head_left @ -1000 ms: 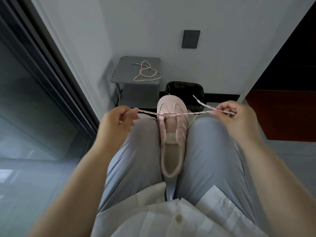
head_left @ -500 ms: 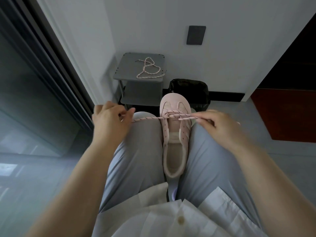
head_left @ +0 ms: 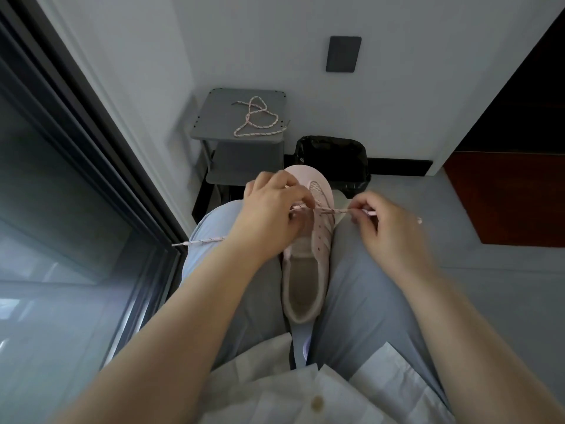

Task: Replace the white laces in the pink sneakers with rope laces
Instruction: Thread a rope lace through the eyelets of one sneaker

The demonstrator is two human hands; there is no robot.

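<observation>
Pink sneaker (head_left: 305, 270): lace (head_left: 331, 210) through toe eyelets only; left hand (head_left: 269, 215) and right hand (head_left: 385, 228) pinch it; spare lace (head_left: 256, 120) unused, twelve o'clock.

Centre frame: sneaker (head_left: 305, 264) wedged between thighs; lace (head_left: 331, 210) pinched by left hand (head_left: 272, 215) over the eyelets and right hand (head_left: 382, 228) just right; upper centre, spare lace (head_left: 256, 134) on grey shelf (head_left: 220, 117)
</observation>
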